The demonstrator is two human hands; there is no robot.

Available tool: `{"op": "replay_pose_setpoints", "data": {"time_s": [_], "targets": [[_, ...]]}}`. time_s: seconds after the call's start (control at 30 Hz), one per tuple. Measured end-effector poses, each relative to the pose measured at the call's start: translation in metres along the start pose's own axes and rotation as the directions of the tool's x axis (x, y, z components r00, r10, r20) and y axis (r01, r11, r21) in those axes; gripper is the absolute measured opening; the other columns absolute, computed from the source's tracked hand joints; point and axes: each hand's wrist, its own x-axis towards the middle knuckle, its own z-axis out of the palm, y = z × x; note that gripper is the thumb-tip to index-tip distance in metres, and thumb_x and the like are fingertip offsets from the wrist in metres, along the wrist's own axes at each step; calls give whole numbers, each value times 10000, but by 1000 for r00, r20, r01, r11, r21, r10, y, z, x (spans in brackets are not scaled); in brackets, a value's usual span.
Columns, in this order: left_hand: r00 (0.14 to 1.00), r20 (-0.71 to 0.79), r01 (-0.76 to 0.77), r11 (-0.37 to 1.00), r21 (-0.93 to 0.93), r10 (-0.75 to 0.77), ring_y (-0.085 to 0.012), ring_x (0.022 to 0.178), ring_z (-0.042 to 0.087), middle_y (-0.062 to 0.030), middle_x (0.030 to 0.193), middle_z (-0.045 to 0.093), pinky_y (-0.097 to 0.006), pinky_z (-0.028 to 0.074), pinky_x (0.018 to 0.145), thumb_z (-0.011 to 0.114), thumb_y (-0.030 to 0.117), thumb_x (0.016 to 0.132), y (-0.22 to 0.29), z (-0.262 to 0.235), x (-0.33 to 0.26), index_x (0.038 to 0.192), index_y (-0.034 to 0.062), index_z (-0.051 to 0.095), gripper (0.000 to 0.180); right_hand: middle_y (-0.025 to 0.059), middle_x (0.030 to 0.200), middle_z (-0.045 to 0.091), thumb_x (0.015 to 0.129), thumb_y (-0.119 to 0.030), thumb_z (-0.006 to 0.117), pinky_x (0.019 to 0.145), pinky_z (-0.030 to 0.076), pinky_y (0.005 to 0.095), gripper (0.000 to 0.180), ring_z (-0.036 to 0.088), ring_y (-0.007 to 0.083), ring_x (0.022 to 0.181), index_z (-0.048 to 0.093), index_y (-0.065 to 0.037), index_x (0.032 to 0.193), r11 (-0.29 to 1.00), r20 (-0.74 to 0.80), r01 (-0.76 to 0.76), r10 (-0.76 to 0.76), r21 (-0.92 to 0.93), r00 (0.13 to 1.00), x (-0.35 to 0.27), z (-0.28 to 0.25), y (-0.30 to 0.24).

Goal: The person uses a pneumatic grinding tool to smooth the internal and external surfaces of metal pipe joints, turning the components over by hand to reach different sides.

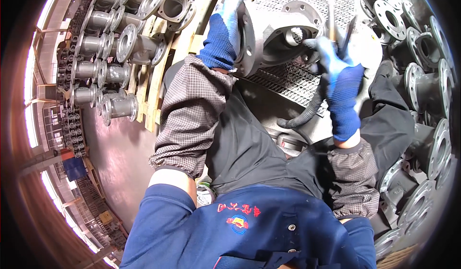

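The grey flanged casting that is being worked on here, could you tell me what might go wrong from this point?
1. The left hand grips the flange of the grey casting, which rests on a metal grating; if it tips or rolls, fingers could be pinched.
2. The right hand holds thin rod-like tools beside the casting's opening; one could slip from the glove.

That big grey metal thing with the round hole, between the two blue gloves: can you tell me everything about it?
The grey metal casting looks like a rough, dull cast valve body. It has a wide round opening with a smaller hole deep inside, and a flat flange with bolt holes around its rim. It lies tipped on a metal grating. The left hand, in a blue glove, grips its left edge. The right hand holds thin tools beside its right side.
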Motion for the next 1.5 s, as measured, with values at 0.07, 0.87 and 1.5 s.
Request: {"op": "replay_pose_setpoints", "data": {"time_s": [0.07,0.87,1.5], "targets": [[1000,1,-29,998,-64,29,-143,686,550,-47,805,574,-239,486,694,652,295,838,-1,1,2,955,60,579,272,41,787,631,813,-117,686,421,375,159,578,473,26,501,438,-52,1331,975,1,220,-220,11,975,-1,12,28],[915,395,-388,436,812,80,-97,687,531,-52,726,585,-264,472,672,570,231,893,-18,-3,-11,888,10,605,224,26,808,605,859,-29,573,489,426,201,403,531,66,596,493,-5,1253,986,-76,114,-124,-122,989,16,-89,27],[824,560,-504,554,663,80,-189,822,658,-141,941,673,-278,542,711,678,245,815,-19,12,16,1113,78,629,346,50,820,652,806,-13,588,560,444,193,380,560,68,636,559,51,1180,971,145,18,17,-238,989,68,-111,21]]}}
